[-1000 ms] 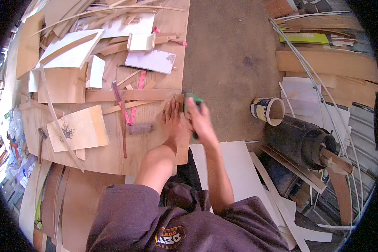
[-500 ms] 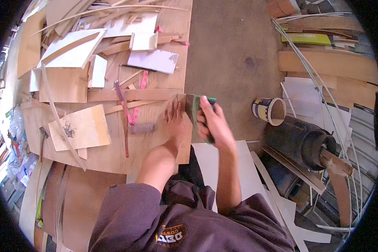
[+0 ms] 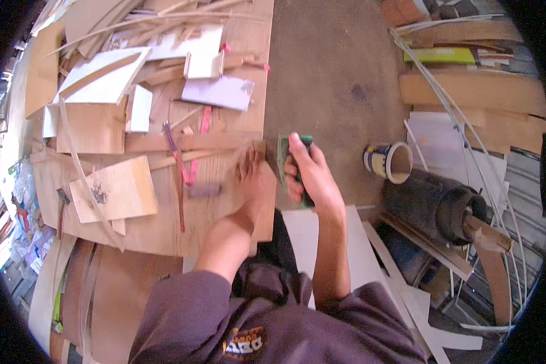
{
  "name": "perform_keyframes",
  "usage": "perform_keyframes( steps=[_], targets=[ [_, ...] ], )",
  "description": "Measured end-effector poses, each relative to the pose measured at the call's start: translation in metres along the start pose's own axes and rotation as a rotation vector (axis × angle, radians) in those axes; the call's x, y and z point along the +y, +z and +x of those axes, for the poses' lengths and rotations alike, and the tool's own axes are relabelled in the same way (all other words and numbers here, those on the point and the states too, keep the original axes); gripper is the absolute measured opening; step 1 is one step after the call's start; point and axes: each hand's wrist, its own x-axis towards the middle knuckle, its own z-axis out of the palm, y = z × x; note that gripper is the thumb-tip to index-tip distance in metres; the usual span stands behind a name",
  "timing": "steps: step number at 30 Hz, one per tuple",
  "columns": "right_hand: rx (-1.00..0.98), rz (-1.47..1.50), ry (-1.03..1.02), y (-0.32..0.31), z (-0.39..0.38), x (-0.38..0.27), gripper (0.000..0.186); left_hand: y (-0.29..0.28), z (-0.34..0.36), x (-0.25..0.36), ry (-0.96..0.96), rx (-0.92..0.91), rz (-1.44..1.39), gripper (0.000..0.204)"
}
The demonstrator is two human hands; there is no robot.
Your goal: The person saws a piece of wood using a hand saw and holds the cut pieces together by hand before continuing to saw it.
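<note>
My left hand [image 3: 250, 170] lies palm down with fingers stretched out, on the right end of a long wooden strip [image 3: 188, 143] at the bench's right edge. Just past that edge, my right hand [image 3: 309, 173] is closed round the green and black handle of a hand saw [image 3: 283, 155]. Its blade is blurred and mostly hidden, near the strip's end. On the wooden bench top [image 3: 224, 233], left of my left hand, are a dark block [image 3: 204, 191], a pink tape measure [image 3: 193, 173] and a thin brown stick [image 3: 182, 209].
A hammer [image 3: 61, 203] and a stained board [image 3: 115, 191] lie at the bench's left. Wood offcuts and white panels [image 3: 106, 76] pile up at its far side. To my right stand a tub [image 3: 388, 162] and a black cylinder [image 3: 434, 203], beside stacked boards [image 3: 473, 91].
The whole view has shifted slightly. My right hand with the saw sits a little farther from the bench edge, and less of the blade shows. My left hand stays on the strip.
</note>
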Motion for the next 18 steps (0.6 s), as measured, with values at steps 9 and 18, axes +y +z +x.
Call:
perform_keyframes(
  steps=[9, 18],
  targets=[
    [0.020, -0.103, -0.086, 0.001, 0.030, 0.013, 0.043, -0.016, 0.008, -0.008, 0.019, 0.057, -0.177, 0.056],
    [-0.041, 0.132, 0.050, 0.002, 0.034, 0.008, 0.039, -0.007, 0.005, -0.001, 0.040, 0.006, -0.016, 0.054]
  ],
)
